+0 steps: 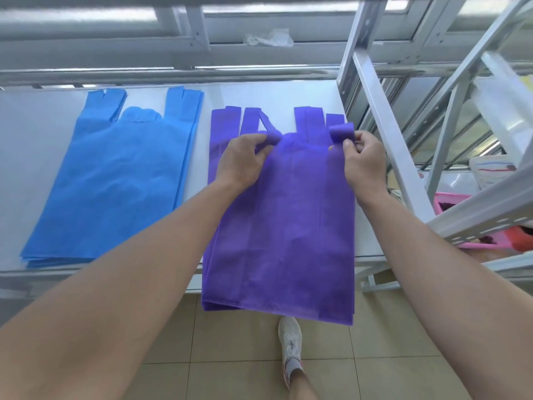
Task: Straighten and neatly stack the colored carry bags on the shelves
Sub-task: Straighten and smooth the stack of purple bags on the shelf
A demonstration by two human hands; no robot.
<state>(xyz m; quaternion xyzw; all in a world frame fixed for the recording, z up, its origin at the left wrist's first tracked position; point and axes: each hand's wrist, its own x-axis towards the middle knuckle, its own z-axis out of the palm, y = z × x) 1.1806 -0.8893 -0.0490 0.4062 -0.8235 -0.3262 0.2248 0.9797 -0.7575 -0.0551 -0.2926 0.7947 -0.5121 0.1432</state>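
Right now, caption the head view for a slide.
Left hand and right hand pinch purple bag handles beside the blue stack.

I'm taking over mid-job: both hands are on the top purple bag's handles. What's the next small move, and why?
Probably stretch both handles toward the back of the shelf and lay them flat. The left hand pinches the left handle, which is bent over. The right hand pinches the right handle, curled into a loop. The handles beneath lie straight.

Left hand (240, 161), right hand (364, 161) pinch purple bag (282, 226) (2 handles (341, 132)).
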